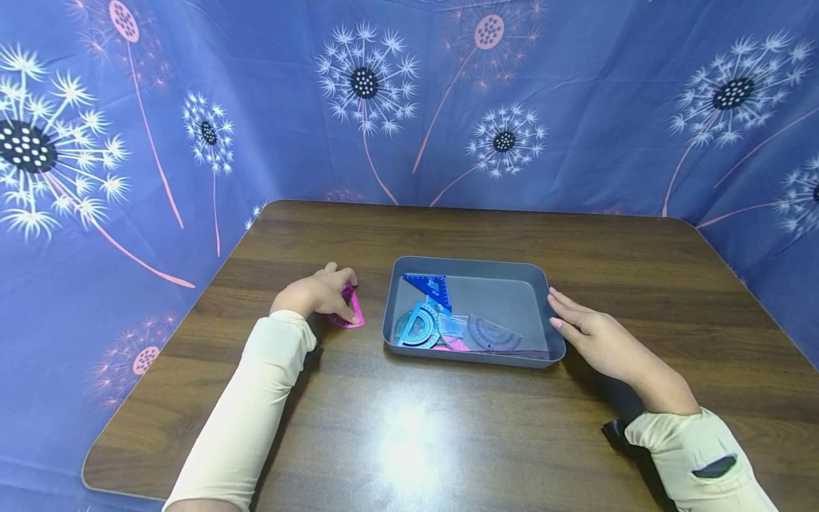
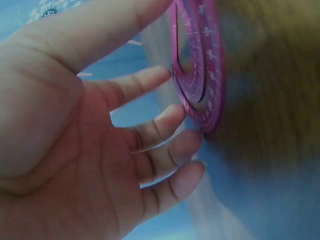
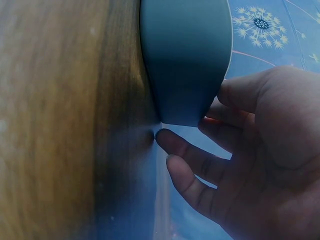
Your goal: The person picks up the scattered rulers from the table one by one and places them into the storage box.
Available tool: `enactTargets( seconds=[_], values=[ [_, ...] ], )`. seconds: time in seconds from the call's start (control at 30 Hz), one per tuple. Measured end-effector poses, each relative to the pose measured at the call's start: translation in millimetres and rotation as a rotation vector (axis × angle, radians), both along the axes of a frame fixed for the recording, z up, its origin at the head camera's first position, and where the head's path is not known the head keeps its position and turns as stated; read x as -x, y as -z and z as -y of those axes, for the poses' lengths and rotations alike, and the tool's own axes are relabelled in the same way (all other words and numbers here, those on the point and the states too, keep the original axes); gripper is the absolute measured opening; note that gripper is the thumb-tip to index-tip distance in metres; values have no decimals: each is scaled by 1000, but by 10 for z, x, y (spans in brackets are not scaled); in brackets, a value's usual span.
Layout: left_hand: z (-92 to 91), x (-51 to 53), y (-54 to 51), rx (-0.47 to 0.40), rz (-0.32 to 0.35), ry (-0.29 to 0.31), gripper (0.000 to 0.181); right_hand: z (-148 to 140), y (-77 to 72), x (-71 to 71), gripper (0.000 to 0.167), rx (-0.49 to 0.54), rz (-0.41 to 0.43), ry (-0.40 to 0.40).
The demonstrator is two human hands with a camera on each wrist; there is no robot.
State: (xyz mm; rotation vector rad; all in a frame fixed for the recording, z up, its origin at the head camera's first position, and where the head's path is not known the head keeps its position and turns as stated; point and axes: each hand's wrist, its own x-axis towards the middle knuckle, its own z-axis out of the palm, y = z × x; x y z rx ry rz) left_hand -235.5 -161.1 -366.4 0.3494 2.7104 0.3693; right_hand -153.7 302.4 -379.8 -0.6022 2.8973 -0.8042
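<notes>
A pink protractor (image 1: 358, 313) is at the table's left of centre, partly covered by my left hand (image 1: 320, 291), which pinches it by its edges between thumb and fingers. In the left wrist view the protractor (image 2: 215, 65) shows its curved edge and scale marks, with fingertips against its rim. The grey tray (image 1: 502, 299) stands to its right. My right hand (image 1: 595, 338) touches the tray's right end with extended fingers. The right wrist view shows the tray's outer wall (image 3: 187, 60) beside those fingertips.
Inside the tray lie a dark blue set square (image 1: 440, 290), a light blue protractor (image 1: 409, 331), a clear protractor (image 1: 493, 334) and a pink piece (image 1: 456, 344). They overlap along its left and front. A blue dandelion-print cloth (image 1: 288, 142) hangs behind the wooden table (image 1: 333, 427).
</notes>
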Motion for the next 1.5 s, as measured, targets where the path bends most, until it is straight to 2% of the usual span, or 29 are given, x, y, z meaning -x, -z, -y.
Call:
enactTargets(
  seconds=[0.23,0.37,0.53,0.67,1.0,1.5],
  values=[
    [-82,17,22,64,-83,24,76,-1,-4,7,55,2,-10,-4],
    [-93,18,22,46,-85,26,73,0,-11,2,55,-4,-12,-3],
    [-91,22,34,-2,-108,71,66,6,-14,-1,56,-8,-7,-3],
    [-80,23,50,-21,-110,84,64,2,-8,-3,56,0,0,-1],
    [-73,18,55,-33,-118,86,58,-3,-6,-3,55,-1,-3,-2],
    [-93,33,100,-45,-145,133,56,-5,-3,0,55,9,3,-5]
  ],
)
